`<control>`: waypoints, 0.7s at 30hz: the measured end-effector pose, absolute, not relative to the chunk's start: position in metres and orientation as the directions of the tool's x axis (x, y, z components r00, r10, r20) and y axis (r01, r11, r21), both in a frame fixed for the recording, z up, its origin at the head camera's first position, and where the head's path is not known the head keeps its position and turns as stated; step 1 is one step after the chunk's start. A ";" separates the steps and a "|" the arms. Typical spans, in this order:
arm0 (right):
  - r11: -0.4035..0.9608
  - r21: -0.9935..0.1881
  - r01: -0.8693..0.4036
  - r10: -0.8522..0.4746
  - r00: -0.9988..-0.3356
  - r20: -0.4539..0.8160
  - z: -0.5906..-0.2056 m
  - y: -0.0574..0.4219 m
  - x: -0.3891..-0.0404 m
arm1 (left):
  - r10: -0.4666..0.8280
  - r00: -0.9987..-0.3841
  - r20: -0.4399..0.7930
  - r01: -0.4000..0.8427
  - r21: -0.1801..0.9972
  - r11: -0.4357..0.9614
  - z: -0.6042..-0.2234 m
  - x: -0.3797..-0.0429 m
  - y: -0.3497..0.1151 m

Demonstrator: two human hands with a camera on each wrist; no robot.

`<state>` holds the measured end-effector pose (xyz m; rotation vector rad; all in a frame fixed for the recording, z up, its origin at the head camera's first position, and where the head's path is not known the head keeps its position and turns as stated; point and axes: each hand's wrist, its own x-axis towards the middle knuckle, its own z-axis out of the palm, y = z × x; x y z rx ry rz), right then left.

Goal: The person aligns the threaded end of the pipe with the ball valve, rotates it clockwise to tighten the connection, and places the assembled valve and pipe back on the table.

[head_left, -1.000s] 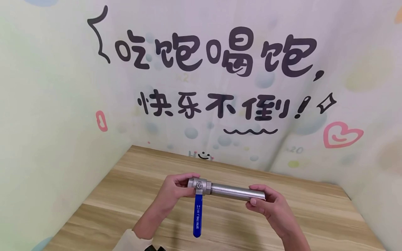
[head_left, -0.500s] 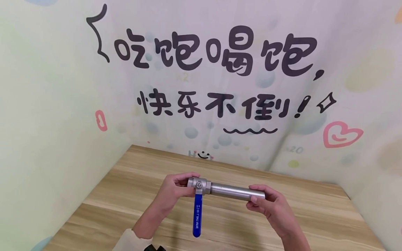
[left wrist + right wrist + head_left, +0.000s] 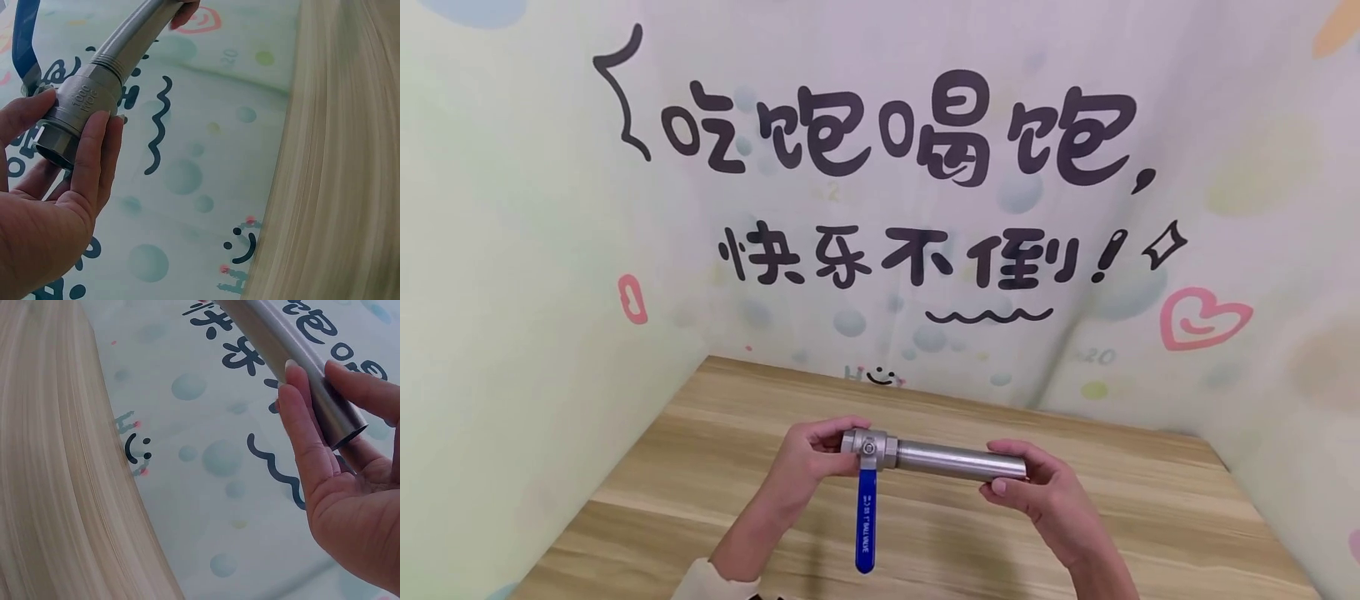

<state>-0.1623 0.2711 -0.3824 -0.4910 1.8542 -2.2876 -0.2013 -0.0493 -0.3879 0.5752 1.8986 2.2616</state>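
A steel ball valve (image 3: 869,447) with a blue lever handle (image 3: 866,521) is joined to a straight steel pipe (image 3: 958,461). Threads show where the pipe (image 3: 134,37) enters the valve (image 3: 81,103) in the left wrist view. My left hand (image 3: 801,462) grips the valve body at its open end, thumb on one side and fingers on the other. At the far end of the pipe, my right hand (image 3: 1048,492) holds it between thumb and fingers; the open pipe end (image 3: 349,434) shows in the right wrist view. Both hands keep the assembly above the table, the lever pointing toward me.
A wood-grain table (image 3: 760,392) lies below the hands. Behind it rises a pale printed wall sheet (image 3: 880,200) with large dark characters, and similar pale walls close in on the left and right.
The head view has shifted slightly, so the whole scene sits a little differently. Both hands keep the same holds on the valve and pipe.
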 end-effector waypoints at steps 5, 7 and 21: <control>-0.213 -0.976 -0.054 -0.324 -0.938 0.122 -0.384 0.270 -0.162 | 0.335 -0.924 0.184 0.124 0.974 -0.192 -0.389 -0.200 -0.050; -0.205 -0.977 -0.052 -0.324 -0.939 0.118 -0.384 0.271 -0.162 | 0.333 -0.925 0.185 0.125 0.973 -0.195 -0.390 -0.200 -0.050; -0.211 -0.974 -0.077 -0.316 -0.938 0.143 -0.382 0.271 -0.162 | 0.332 -0.921 0.201 0.141 0.970 -0.196 -0.388 -0.201 -0.049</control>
